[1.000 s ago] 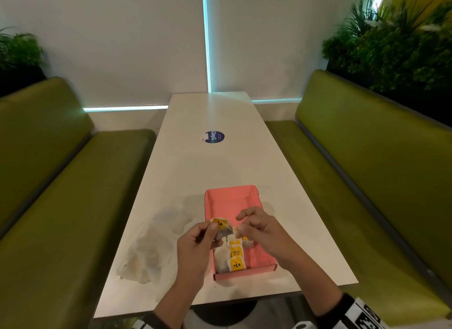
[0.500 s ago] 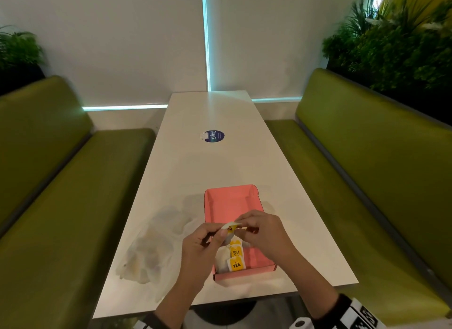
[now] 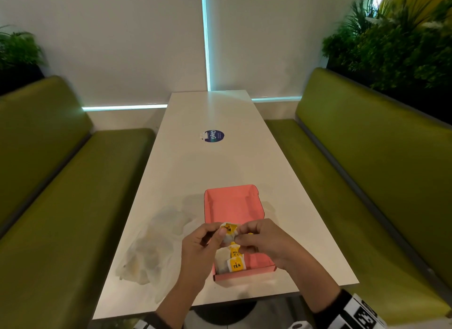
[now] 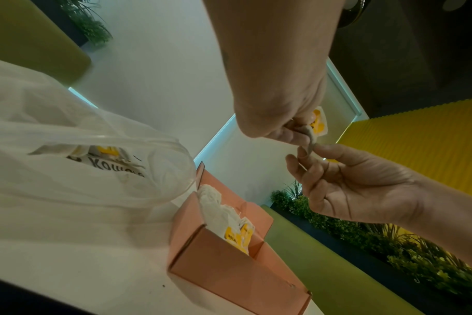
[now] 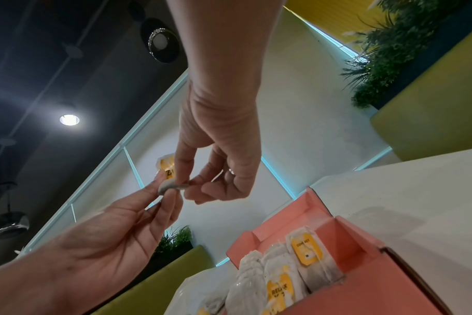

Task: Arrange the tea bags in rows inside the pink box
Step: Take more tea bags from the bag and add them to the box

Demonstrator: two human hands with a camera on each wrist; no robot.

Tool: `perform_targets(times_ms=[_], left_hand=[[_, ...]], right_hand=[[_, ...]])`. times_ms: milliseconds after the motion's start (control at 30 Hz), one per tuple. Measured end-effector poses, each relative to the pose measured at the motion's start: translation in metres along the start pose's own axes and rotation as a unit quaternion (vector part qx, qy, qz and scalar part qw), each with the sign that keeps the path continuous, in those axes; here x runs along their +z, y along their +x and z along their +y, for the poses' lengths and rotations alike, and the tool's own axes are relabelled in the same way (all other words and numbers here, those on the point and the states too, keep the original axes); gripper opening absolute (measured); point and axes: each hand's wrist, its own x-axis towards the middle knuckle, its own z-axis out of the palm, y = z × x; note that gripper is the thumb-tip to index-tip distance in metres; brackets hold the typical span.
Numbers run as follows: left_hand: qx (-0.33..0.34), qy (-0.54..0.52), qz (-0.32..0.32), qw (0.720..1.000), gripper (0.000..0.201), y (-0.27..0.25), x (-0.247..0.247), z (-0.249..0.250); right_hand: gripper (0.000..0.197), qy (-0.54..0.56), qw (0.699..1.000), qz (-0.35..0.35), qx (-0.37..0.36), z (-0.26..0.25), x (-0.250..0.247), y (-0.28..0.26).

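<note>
Tea bag of white paper with a yellow tag [image 3: 229,231] is pinched between left hand [image 3: 199,249] and right hand [image 3: 265,240] above the pink cardboard box [image 3: 232,203]. Likely straightening it; next, lay it beside the row of tea bags [image 3: 232,261].

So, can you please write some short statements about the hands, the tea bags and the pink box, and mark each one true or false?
1. Both hands pinch one tea bag above the box. True: the left hand and the right hand each hold it.
2. The box is full of tea bags. False: tea bags lie only at its near end; the far part shows bare pink floor.
3. A clear plastic bag lies left of the box. True.
4. The box sits on a green bench. False: it sits on the white table.
5. A round blue sticker is on the table beyond the box. True.
</note>
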Motion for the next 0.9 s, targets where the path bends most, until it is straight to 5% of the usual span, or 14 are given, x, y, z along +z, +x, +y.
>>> perform_targets(times_ms=[433,767,900], left_hand=[[-0.02,-0.031,0.008,0.999,0.009,-0.001,0.003,-0.008],[-0.071,-0.032,-0.048,0.996,0.008,0.001,0.001,-0.009],[-0.061,-0.073,-0.05,0.994,0.032,0.001,-0.004,-0.01]], right_hand=[[0.003,0.088,0.99,-0.03,0.11,-0.001,0.0,0.003],[0.008,0.003,0.999,0.033,-0.036,0.01,0.007,0.005],[0.01,-0.017,0.995,0.066,-0.069,0.012,0.008,0.005]])
